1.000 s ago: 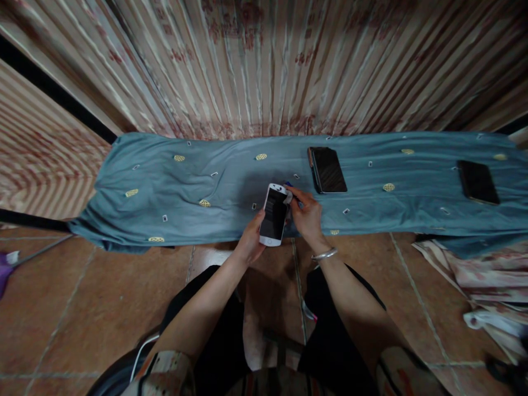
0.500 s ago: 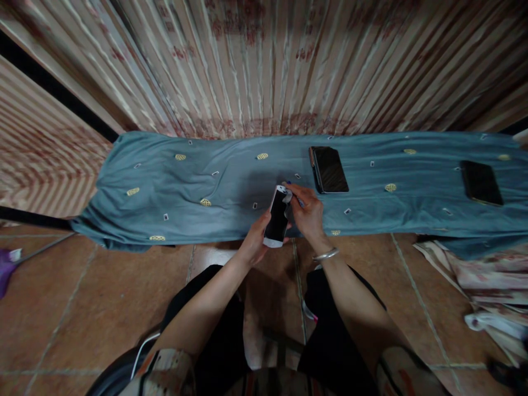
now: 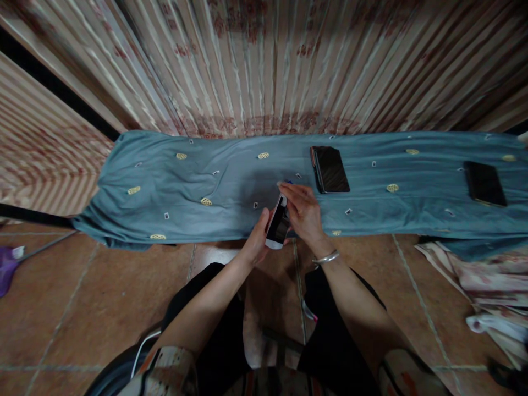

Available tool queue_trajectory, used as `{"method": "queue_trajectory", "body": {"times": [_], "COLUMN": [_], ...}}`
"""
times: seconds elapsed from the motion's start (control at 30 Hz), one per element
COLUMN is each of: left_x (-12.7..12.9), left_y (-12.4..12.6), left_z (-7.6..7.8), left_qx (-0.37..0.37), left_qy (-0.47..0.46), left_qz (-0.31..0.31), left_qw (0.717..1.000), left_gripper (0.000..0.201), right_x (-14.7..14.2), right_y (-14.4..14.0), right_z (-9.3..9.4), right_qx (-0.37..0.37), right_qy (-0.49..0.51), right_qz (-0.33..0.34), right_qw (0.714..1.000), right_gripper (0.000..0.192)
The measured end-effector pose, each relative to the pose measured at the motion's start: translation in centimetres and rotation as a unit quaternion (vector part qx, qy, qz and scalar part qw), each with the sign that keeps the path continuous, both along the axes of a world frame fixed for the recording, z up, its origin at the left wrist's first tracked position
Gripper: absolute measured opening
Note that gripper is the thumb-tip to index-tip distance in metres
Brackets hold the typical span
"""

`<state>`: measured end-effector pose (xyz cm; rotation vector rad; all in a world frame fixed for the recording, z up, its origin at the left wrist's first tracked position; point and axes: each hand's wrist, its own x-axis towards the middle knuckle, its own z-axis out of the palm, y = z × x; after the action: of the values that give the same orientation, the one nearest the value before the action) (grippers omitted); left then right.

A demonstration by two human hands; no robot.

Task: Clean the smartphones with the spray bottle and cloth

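Note:
My left hand [image 3: 257,241] is closed around a white-framed smartphone [image 3: 277,226] with a dark screen, thumb along its left edge. The phone is tilted above the front edge of the cloth-covered surface. My right hand [image 3: 305,213], with a silver bangle on the wrist, is at the phone's upper end, fingers bent together and covering its top right part. A small pale, cloth-like piece [image 3: 284,202] shows under those fingers against the screen; its kind is unclear. A bit of blue peeks out behind the fingers.
A teal patterned cloth [image 3: 231,165] covers the long, narrow surface. On it lie a dark tablet-like device in a case [image 3: 333,170] and, further right, another dark flat device [image 3: 485,183]. Pleated curtains [image 3: 256,71] hang behind. Brown floor tiles [image 3: 103,297] are below.
My right hand has shifted slightly and now covers more of the phone's upper end. The phone has tilted, and its screen shows narrower. My left hand keeps its hold.

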<state>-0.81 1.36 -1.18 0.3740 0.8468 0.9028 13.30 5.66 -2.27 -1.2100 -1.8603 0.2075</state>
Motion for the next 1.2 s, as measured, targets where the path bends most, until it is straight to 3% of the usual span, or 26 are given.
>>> {"method": "queue_trajectory", "body": {"times": [0.37,0.57,0.8,1.0,1.2], "left_x": [0.3,-0.1,-1.1,-1.6,-1.4], "left_y": [0.8,1.1,1.6,2.3,2.1], "left_z": [0.4,1.3,0.9,1.5,1.1], "left_qx": [0.004,-0.048,-0.094,-0.072,-0.056], "left_qy": [-0.043,-0.057,-0.043,-0.045,-0.056], "left_qz": [0.034,0.065,0.070,0.093,0.099], "left_qw": [0.999,0.995,0.992,0.992,0.992], "left_gripper": [0.060,0.059,0.072,0.080,0.073], "right_x": [-1.2,-2.1,-3.3,-3.6,-3.7], "right_y": [-2.7,-4.2,-5.5,-6.3,-5.9], "right_z": [-0.1,-0.2,-1.1,-1.3,-1.5], "right_qx": [0.029,0.033,0.049,0.025,0.044], "right_qy": [-0.130,-0.127,-0.097,-0.080,-0.106], "right_qz": [0.069,0.093,0.128,0.151,0.120], "right_qw": [0.989,0.987,0.986,0.985,0.986], "right_gripper": [0.036,0.038,0.041,0.047,0.045]}}
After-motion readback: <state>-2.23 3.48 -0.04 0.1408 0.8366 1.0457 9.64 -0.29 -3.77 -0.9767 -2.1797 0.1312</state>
